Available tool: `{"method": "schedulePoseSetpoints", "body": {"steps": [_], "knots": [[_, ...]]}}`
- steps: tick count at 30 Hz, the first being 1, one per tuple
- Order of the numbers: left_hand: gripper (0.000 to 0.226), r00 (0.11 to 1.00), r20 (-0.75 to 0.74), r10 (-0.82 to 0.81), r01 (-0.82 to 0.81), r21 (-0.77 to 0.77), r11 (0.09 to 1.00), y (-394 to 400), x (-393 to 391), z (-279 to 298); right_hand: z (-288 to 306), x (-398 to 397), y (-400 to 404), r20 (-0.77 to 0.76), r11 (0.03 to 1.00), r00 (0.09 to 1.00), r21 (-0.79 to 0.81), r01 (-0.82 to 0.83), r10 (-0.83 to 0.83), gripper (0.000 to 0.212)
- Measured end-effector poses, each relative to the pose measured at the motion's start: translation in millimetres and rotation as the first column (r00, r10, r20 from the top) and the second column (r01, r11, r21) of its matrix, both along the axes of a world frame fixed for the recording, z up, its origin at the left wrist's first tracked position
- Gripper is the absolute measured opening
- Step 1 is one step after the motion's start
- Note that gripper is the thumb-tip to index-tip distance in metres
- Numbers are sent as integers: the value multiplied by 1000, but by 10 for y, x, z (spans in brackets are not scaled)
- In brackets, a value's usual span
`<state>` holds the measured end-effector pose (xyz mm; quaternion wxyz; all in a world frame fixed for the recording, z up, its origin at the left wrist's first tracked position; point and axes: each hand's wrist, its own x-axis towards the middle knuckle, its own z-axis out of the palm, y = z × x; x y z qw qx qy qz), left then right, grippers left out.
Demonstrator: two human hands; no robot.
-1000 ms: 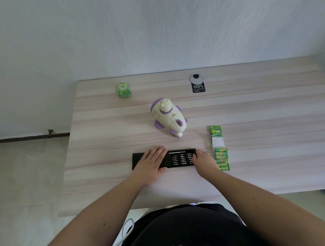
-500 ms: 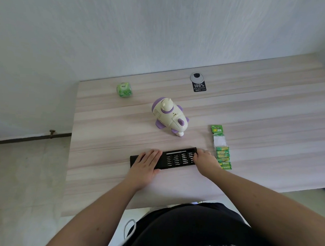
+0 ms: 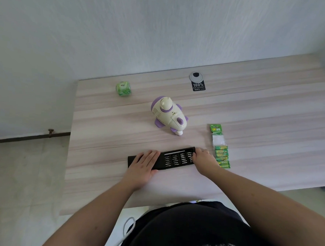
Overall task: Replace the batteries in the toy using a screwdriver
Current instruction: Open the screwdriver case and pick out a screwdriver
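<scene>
The counter (image 3: 252,116) is being used. The toy (image 3: 168,116) is being left beyond both grips. The screwdriver case (image 3: 176,158) is being pressed by the flat left grip (image 3: 143,164) and grasped by the right grip (image 3: 203,158). Batteries (image 3: 221,153) are being kept just right.

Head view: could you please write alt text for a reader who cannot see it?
Both hands work a black bit case on a wooden table: left hand flat on it, right hand gripping its end. Beyond stand a toy and batteries.
</scene>
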<state>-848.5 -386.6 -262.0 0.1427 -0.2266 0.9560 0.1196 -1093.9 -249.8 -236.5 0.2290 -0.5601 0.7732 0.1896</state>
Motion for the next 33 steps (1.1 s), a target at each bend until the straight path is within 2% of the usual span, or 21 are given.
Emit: {"method": "schedulePoseSetpoints", "body": {"steps": [4,7,10,11,14,19,22,26,33], "knots": [[64,998,11,68,-68,-4,998,-1,137,-19,-11,-12,14,-4,1000,1000,10,16,-16,38],[65,998,34,54,-53,-26,998,-30,197,0,-41,-40,13,39,999,998,-10,42,-42,34],[65,996,45,72,-72,0,997,-32,185,3,-14,-36,26,182,964,956,-87,250,-231,27],[66,996,42,84,-84,12,996,-16,185,1,-23,-34,29,205,955,947,-112,274,-247,26],[66,995,-8,104,-103,42,994,18,177,-30,12,-27,66,325,865,848,-143,481,-418,29],[70,990,-80,115,-112,45,993,57,-23,2,65,13,75,456,693,658,-117,711,-599,27],[80,996,-24,82,-80,83,993,86,-209,43,112,76,125,485,615,559,-52,787,-673,23],[85,998,-15,57,-55,103,993,56,-293,91,131,190,191,567,517,398,59,854,-721,31],[68,992,-118,-47,59,94,994,25,-195,105,151,283,176,694,354,204,79,932,-690,38]]}}
